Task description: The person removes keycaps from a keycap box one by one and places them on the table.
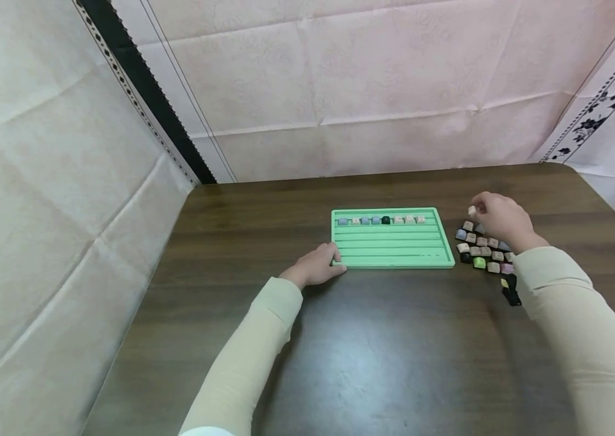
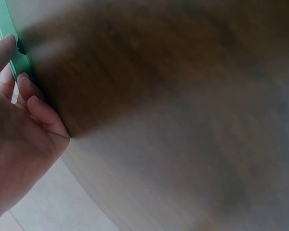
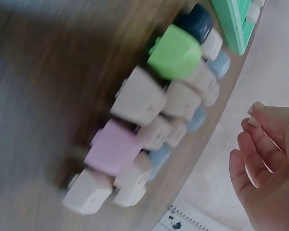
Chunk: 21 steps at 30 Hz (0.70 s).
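Observation:
A green ridged tray (image 1: 394,266) lies flat on the table, a row of several keycaps (image 1: 386,220) standing along its far groove. My left hand (image 1: 315,264) grips the tray's near left corner; in the left wrist view the thumb and fingers sit about the green edge. To the right, my right hand (image 1: 503,219) pinches a whitish keycap (image 1: 472,211) between thumb and fingertips, raised above the loose ones. Below it, loose keycaps, mostly whitish, lie clustered, among them a lime green keycap (image 3: 176,53), a pink keycap (image 3: 113,147) and a dark keycap (image 3: 197,23).
Black pieces (image 1: 510,290), one with a yellowish patch, lie near the right forearm. The brown wooden table (image 1: 384,351) stretches toward me. Pale cloth (image 1: 394,79) hangs behind its far edge, with more cloth on both sides.

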Each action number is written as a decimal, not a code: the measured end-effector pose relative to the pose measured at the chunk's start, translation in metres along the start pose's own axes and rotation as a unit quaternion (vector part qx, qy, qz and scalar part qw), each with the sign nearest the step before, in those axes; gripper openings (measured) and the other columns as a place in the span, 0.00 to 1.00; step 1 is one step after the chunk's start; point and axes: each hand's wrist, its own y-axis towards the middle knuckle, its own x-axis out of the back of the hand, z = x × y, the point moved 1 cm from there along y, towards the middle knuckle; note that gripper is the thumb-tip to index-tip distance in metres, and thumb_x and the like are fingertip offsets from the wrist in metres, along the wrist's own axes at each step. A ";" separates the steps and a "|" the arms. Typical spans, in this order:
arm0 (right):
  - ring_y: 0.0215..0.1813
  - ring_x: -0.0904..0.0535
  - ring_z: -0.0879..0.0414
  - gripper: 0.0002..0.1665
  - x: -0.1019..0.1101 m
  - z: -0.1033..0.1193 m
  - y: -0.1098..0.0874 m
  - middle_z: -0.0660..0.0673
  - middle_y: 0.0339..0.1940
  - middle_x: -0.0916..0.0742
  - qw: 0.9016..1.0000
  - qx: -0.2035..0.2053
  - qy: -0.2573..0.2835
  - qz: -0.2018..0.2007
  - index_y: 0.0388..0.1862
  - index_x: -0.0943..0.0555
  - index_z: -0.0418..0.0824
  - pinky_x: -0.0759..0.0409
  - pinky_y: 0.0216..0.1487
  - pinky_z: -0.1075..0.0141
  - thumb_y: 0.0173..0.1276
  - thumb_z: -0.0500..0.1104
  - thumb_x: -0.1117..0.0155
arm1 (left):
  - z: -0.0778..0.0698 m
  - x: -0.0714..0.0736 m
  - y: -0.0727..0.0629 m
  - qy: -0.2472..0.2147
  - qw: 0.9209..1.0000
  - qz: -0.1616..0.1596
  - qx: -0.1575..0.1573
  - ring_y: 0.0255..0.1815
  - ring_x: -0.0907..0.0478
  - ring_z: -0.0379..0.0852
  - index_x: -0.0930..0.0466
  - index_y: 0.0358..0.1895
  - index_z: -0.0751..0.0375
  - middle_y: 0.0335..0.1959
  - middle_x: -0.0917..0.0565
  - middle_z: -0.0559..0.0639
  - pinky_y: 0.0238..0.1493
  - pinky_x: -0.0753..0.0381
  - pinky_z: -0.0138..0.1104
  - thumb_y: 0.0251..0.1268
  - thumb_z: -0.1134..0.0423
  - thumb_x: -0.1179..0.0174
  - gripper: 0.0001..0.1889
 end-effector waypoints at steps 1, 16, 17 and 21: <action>0.51 0.29 0.35 0.22 0.001 -0.003 -0.001 0.28 0.51 0.24 1.000 -0.005 -0.001 0.000 0.55 0.31 0.30 0.32 0.46 0.41 0.71 0.46 0.54 | 0.000 0.000 0.000 0.001 1.000 0.000 -0.001 0.40 0.33 0.45 0.35 0.40 0.53 0.40 0.32 0.49 0.39 0.34 0.34 0.67 0.50 0.50 0.11; 0.47 0.28 0.34 0.19 -0.005 -0.038 -0.016 0.30 0.48 0.23 0.996 -0.072 -0.014 0.049 0.50 0.28 0.33 0.30 0.34 0.48 0.66 0.46 0.50 | 0.001 0.000 -0.001 0.007 1.000 0.005 -0.002 0.39 0.33 0.44 0.37 0.41 0.52 0.41 0.32 0.48 0.39 0.34 0.33 0.68 0.49 0.52 0.11; 0.47 0.28 0.34 0.19 -0.006 -0.039 -0.016 0.30 0.48 0.23 0.996 -0.074 -0.015 0.051 0.49 0.28 0.33 0.30 0.34 0.48 0.66 0.45 0.50 | 0.001 0.000 -0.001 0.008 1.000 0.005 -0.003 0.39 0.33 0.44 0.37 0.41 0.52 0.41 0.32 0.48 0.39 0.34 0.33 0.68 0.49 0.52 0.11; 0.46 0.28 0.34 0.19 -0.007 -0.042 -0.015 0.30 0.47 0.23 0.995 -0.079 -0.017 0.055 0.49 0.28 0.33 0.30 0.33 0.49 0.65 0.44 0.50 | 0.001 0.000 -0.001 0.007 1.000 0.006 -0.004 0.39 0.33 0.44 0.36 0.41 0.52 0.42 0.32 0.47 0.39 0.34 0.34 0.68 0.49 0.52 0.11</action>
